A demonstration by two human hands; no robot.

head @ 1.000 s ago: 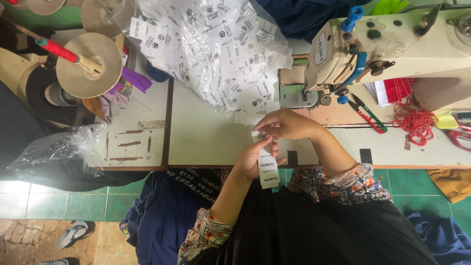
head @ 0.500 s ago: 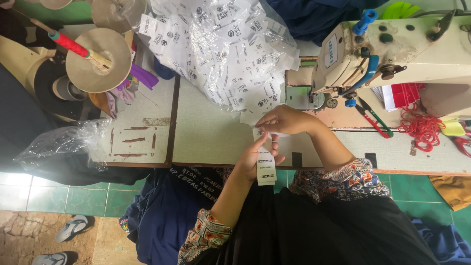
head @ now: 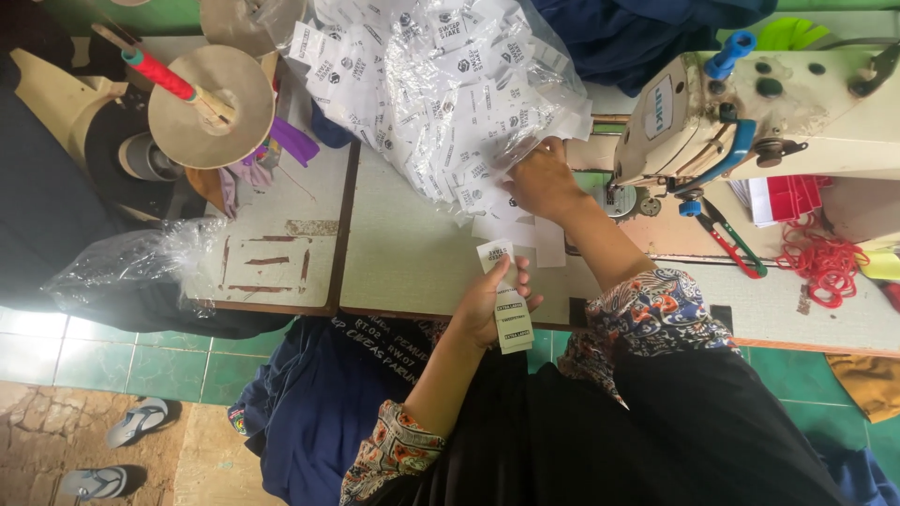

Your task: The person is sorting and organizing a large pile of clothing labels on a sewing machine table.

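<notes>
While the left hand grips a small stack of white labels at the near edge of the table, the right hand reaches out to the clear plastic bag of labels that lies further back. The left fingers are curled shut around the stack, the thumb pressing on its upper end, so that the long strips hang down past the heel of the hand and over the table's edge. One more folded label pokes up just above the left fingertips.

The right fingers are bent and buried in the loose labels at the mouth of the bag; whether they already pinch one I cannot tell, since the plastic and the pile hide the tips. A few loose white labels lie flat on the table between the two hands, just below the right wrist.

To the right of the right fingers, very near, stands a cream sewing machine with blue levers. Red-handled scissors lie beyond the right forearm, and a tangle of red thread further off to that side. Well to the left of both hands a cone with a red spool rests on a round disc, with crumpled clear plastic below it. Dark blue cloth hangs under the table beneath the left hand.
</notes>
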